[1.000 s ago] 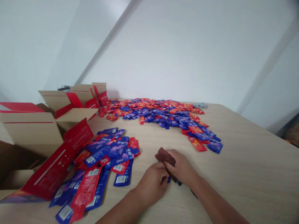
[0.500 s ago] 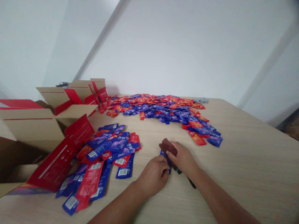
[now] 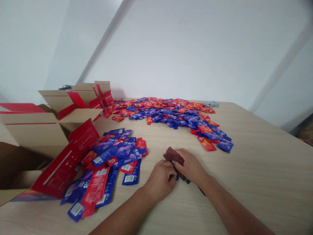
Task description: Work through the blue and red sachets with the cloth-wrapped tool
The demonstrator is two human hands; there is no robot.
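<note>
In the head view my left hand [image 3: 161,178] is closed over a blue packet [image 3: 177,177], of which only a small bit shows between the hands. Right beside it, my right hand [image 3: 191,165] is closed around a folded brown piece [image 3: 173,154] that looks like cloth or leather. A dark end [image 3: 184,179] sticks out below the right hand, and a thin black strip lies under that wrist; I cannot tell whether they belong to the brown piece. To the left lies a loose pile of blue and red packets [image 3: 126,151] with barcode labels.
Open red and brown cardboard boxes [image 3: 36,130] stand along the left side, a red flap [image 3: 66,163] leaning toward the near pile. A long heap of red, orange and blue packets [image 3: 171,112] curves across the back of the table [image 3: 256,163]. Grey cloth [image 3: 211,104] lies behind its right end.
My right hand and the brown piece have shifted slightly left, closer to my left hand. Less of the blue packet shows between them. The view has tilted a little.
</note>
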